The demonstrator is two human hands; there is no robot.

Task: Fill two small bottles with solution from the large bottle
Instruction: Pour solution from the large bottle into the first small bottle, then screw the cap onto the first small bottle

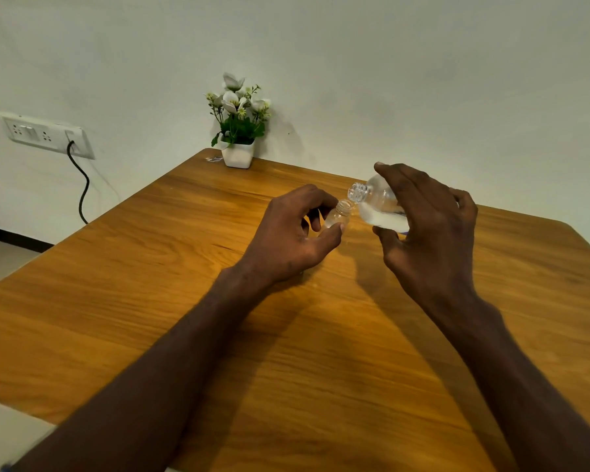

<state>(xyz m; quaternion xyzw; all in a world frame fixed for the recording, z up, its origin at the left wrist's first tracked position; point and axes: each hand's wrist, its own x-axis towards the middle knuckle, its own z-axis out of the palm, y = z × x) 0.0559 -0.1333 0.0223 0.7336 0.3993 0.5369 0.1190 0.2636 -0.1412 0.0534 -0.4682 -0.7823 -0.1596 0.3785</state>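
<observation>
My left hand [293,233] grips a small clear bottle [339,214] between thumb and fingers, its open neck pointing up and to the right. My right hand [426,226] holds the large clear bottle [378,206] tilted to the left, with clear liquid pooled in its lower side. The large bottle's open threaded mouth [357,192] hangs just above and right of the small bottle's neck. Only one small bottle shows in the head view; my hands hide most of both bottles.
The wooden table [218,301] fills the lower view, its left edge running diagonally. A white pot of white flowers [238,131] stands at the far corner against the wall. A socket panel with a black cable [45,134] is on the left wall.
</observation>
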